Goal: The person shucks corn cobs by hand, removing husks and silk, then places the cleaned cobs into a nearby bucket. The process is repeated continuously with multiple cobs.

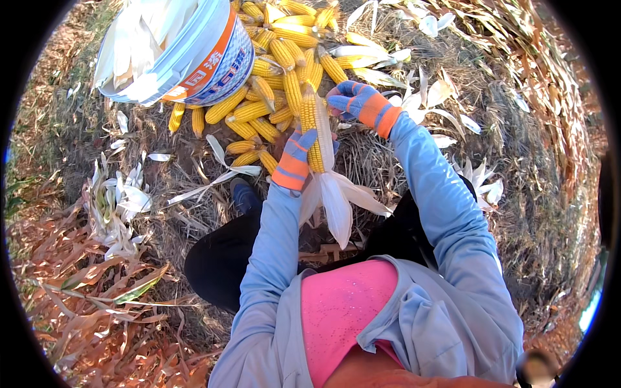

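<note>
My left hand (297, 157), in an orange and blue striped fingerless glove, is closed around an ear of corn (310, 121). The ear's husk (337, 208) is partly peeled; pale leaves hang down from its base, and one still lies along the right side of the kernels. At the upper right of the ear is my right hand (356, 103), gloved alike, its thumb and fingertips bent together by the husk's edge. Whether they pinch the husk cannot be told. Husked yellow ears (247, 111) lie heaped on the ground just beyond my hands.
A large plastic bucket (204, 63) holding pale husks stands at the upper left, against the corn heap. Loose husks (128, 199) lie on the straw-covered ground at left, others (427, 97) at right. Dry corn leaves (111, 310) cover the lower left. My shoe (245, 196) is near the heap.
</note>
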Action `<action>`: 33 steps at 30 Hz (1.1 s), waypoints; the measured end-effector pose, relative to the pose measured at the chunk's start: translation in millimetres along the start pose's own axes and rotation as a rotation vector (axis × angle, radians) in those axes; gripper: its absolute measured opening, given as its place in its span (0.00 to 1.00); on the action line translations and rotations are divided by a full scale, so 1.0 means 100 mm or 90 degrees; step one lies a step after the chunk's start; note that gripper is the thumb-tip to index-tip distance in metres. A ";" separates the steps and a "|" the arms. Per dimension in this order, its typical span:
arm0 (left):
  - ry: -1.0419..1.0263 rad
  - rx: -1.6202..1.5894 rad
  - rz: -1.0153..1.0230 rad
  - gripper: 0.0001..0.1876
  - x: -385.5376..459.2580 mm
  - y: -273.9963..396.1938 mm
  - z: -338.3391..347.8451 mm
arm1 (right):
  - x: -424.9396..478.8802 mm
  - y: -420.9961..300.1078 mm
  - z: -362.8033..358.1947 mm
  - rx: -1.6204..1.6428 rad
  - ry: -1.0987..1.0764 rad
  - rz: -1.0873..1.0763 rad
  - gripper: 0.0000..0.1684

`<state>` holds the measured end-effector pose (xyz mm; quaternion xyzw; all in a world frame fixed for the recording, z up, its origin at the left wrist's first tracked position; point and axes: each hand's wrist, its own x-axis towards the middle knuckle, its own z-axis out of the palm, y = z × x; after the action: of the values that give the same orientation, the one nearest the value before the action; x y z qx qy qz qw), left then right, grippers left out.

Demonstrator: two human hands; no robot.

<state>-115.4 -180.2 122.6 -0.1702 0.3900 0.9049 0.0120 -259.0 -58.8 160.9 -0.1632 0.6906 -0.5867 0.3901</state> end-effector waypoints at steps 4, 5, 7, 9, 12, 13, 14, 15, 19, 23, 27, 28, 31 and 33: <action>-0.026 0.034 -0.042 0.24 0.02 -0.08 -0.04 | 0.05 0.03 -0.02 -0.063 -0.006 -0.014 0.08; -0.018 0.044 -0.051 0.24 0.02 -0.09 -0.04 | 0.05 0.05 -0.05 -0.062 -0.019 -0.014 0.08; -0.019 0.065 -0.033 0.24 0.02 -0.09 -0.04 | 0.04 0.04 -0.08 -0.066 -0.038 -0.006 0.07; -0.020 0.078 -0.016 0.24 0.01 -0.06 0.00 | 0.02 0.02 -0.10 -0.075 -0.047 0.011 0.06; 0.006 0.051 0.013 0.23 -0.01 -0.03 0.08 | 0.01 0.01 -0.11 -0.260 0.011 -0.055 0.06; 0.034 0.020 0.029 0.23 0.02 -0.05 0.04 | 0.01 0.01 -0.10 -0.179 0.007 -0.037 0.07; 0.062 -0.012 0.045 0.22 0.05 -0.08 -0.01 | -0.01 0.00 -0.09 -0.098 0.002 -0.018 0.08; 0.070 -0.104 0.020 0.23 0.08 -0.11 -0.12 | -0.02 -0.01 -0.09 -0.017 -0.003 0.000 0.08; 0.189 -0.341 0.037 0.25 0.17 -0.15 -0.50 | -0.04 0.04 -0.17 -0.131 -0.117 -0.169 0.08; 0.262 -0.326 0.062 0.23 0.16 -0.17 -0.55 | -0.16 -0.22 -0.21 -0.077 -0.042 0.012 0.06; 0.351 -0.296 0.042 0.22 0.18 -0.09 -0.39 | -0.26 -0.39 -0.38 0.038 -0.049 0.015 0.06; 0.344 -0.304 0.041 0.22 0.16 -0.06 -0.44 | -0.26 -0.40 -0.49 0.172 -0.059 -0.016 0.05; 0.305 -0.332 0.001 0.23 0.19 0.02 -0.44 | -0.22 -0.36 -0.85 0.212 0.079 -0.068 0.10; 0.266 -0.348 -0.041 0.23 0.18 0.03 -0.38 | -0.14 -0.20 -0.88 -0.026 0.101 -0.025 0.12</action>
<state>-121.5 -211.6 95.0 -0.3608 0.1214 0.9207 -0.0856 -318.9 5.5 185.2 -0.1374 0.7281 -0.5909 0.3191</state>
